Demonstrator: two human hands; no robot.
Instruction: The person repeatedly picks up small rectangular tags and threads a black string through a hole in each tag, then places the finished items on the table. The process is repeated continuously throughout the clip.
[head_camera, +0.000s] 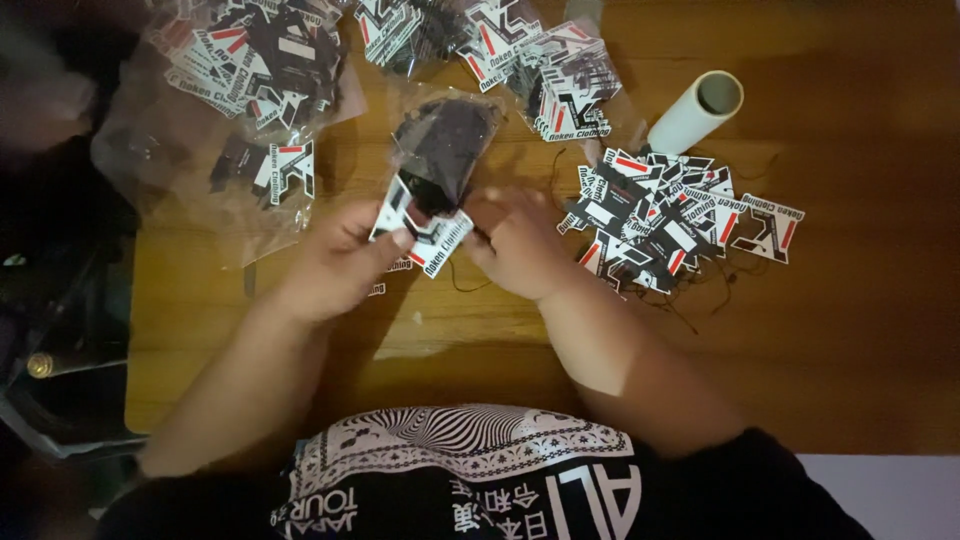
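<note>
My left hand (340, 262) pinches a small stack of black, white and red card tags (425, 232) over the wooden table (850, 330). My right hand (518, 245) is closed next to the same stack, fingers on its right side and on a thin dark string. Just beyond the tags lies a clear plastic bag (445, 145) with dark contents, its near end touching the tags.
A loose pile of the same tags (665, 215) with dark strings lies right of my right hand. A white cardboard tube (697, 110) sits behind it. Several clear bags of tags (255, 60) crowd the far left and centre. Dark objects flank the table's left edge.
</note>
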